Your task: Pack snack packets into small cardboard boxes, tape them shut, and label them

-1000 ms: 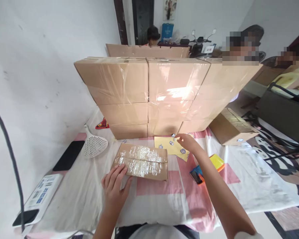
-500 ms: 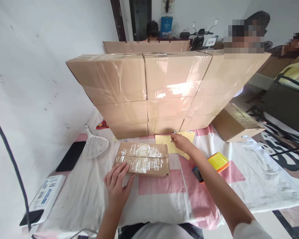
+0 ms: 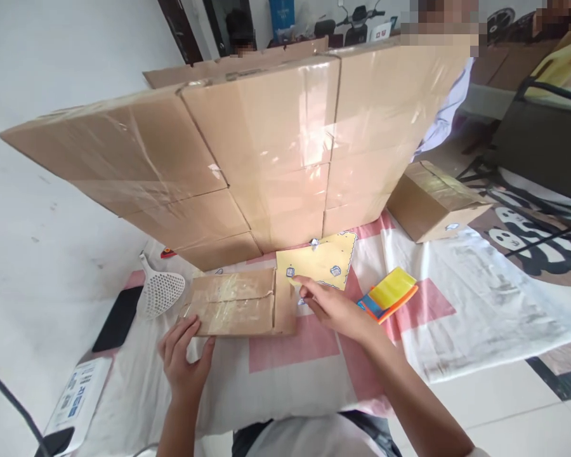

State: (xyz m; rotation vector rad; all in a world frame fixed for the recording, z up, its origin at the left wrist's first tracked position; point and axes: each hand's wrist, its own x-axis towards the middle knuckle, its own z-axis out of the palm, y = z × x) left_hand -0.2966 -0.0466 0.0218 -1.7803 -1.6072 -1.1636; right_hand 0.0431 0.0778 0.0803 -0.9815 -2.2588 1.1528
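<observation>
A flat brown cardboard box (image 3: 233, 304), its top covered with shiny clear tape, lies on the tablecloth in front of me. My left hand (image 3: 185, 352) holds its near left corner, fingertips on top and thumb by the front edge. At the box's right end, a strip of cardboard (image 3: 285, 308) shows beyond a dark seam. My right hand (image 3: 330, 304) hovers just right of there, index finger and thumb drawn together; whatever is between them is too small to make out. Beneath and behind it is a yellow patterned sheet (image 3: 316, 260) with small blue-white pictures.
Large taped cartons (image 3: 266, 152) form a wall behind the sheet. A yellow, orange and blue packet (image 3: 390, 292) lies right, with another carton (image 3: 438, 200) beyond. At left are a white perforated scoop (image 3: 162, 292), a black phone-like slab (image 3: 118, 319) and a white printed box (image 3: 78, 403).
My right hand has come back from the sheet's far part to the box's right end. My left hand stays at the box's left corner. The view has turned and tilted downward.
</observation>
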